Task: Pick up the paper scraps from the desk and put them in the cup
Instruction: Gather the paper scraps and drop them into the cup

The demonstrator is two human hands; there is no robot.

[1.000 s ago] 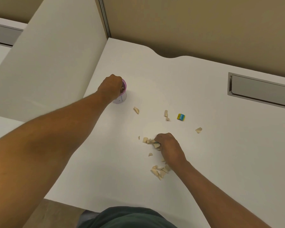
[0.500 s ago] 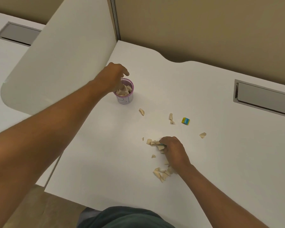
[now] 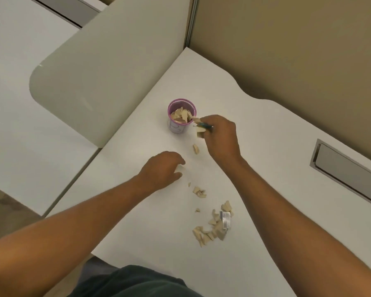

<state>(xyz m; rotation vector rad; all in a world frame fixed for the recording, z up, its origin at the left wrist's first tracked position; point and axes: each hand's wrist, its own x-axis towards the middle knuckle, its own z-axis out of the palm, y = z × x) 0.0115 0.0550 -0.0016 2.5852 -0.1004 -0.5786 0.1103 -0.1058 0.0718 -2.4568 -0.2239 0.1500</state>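
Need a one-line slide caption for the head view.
Right hand carries paper scraps beside the purple cup; left hand rests on the desk near remaining scraps.

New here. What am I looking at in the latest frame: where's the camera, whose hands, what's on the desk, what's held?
No machine here: a person's two bare hands, filmed by a head-worn camera looking down. On the white desk stands a purple-rimmed cup already holding beige paper scraps. The right hand carries several scraps plus something small and greenish beside the rim. The left hand is curled on the desk over a pale scrap. Loose scraps and a small silvery wrapper lie nearer the person.
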